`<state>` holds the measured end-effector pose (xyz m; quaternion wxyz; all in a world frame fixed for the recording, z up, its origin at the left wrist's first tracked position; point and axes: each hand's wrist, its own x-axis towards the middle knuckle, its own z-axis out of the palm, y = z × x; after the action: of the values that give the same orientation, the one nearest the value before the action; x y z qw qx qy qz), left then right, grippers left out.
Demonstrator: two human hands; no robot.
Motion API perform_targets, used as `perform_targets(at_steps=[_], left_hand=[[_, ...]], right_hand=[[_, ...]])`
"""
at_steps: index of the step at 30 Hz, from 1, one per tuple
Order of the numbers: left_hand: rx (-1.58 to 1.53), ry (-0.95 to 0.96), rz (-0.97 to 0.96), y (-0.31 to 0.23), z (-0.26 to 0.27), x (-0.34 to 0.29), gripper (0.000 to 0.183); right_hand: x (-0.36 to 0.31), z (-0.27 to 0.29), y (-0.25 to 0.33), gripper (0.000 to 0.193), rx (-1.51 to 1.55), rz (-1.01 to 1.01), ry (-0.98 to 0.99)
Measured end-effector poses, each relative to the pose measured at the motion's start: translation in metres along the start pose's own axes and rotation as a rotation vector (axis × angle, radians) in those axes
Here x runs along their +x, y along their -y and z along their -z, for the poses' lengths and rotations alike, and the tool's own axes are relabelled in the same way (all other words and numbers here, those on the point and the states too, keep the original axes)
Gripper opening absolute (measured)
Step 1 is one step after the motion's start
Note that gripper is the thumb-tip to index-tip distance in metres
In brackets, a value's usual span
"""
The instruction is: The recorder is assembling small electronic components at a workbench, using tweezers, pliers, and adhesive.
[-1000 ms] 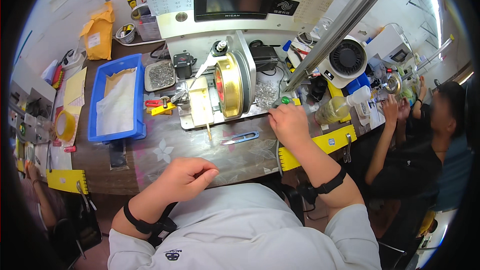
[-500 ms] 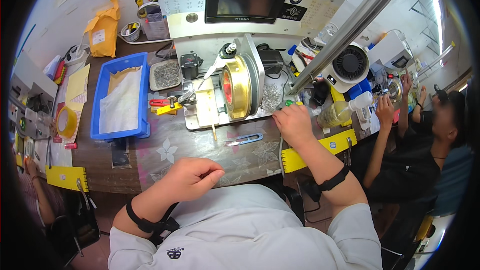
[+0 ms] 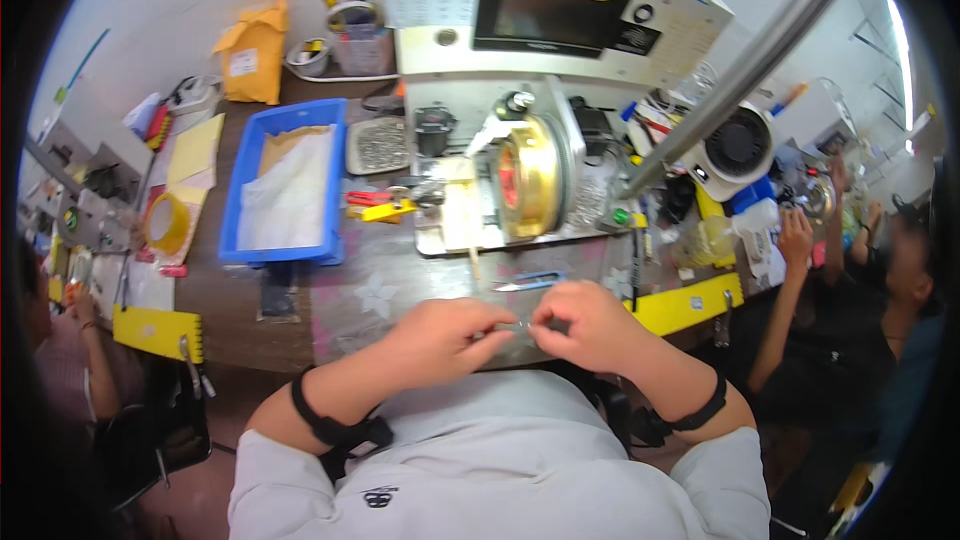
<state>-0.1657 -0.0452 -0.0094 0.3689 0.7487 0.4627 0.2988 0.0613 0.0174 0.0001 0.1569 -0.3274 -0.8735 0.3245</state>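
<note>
Above the table's front edge my left hand (image 3: 445, 342) and my right hand (image 3: 588, 325) have come close together, both with thumb and fingers pinched. A tiny shiny piece (image 3: 522, 326) shows in the gap between the fingertips, too small and blurred to name. Just beyond the hands lie blue-handled thread snips (image 3: 530, 281). Behind these stands a bench machine with a gold spool (image 3: 532, 180) and a pale block (image 3: 461, 202) at its left, from which a thin stick points toward me.
A blue tray (image 3: 232, 230) with white sheet material stands left, beside a dish of small metal parts (image 3: 378, 146). Yellow-handled tools (image 3: 388, 210) lie near the block. A metal pole (image 3: 740, 70) slants at right, before a round black fan (image 3: 738, 142). Other people sit on both sides.
My right hand has come back from beside the machine's right front to meet the left. My left hand has moved right and slightly forward. The whole view has shifted.
</note>
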Motion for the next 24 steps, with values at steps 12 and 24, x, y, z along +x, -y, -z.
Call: perform_targets(at_steps=[12, 24], left_hand=[[-0.173, -0.088, -0.117, 0.003, -0.013, -0.002, 0.016], [-0.268, -0.247, -0.134, -0.015, -0.003, -0.006, 0.022]], right_hand=[[-0.001, -0.025, 0.010, 0.009, 0.299, 0.068, -0.211], [-0.009, -0.002, 0.010, 0.008, 0.597, -0.020, -0.103]])
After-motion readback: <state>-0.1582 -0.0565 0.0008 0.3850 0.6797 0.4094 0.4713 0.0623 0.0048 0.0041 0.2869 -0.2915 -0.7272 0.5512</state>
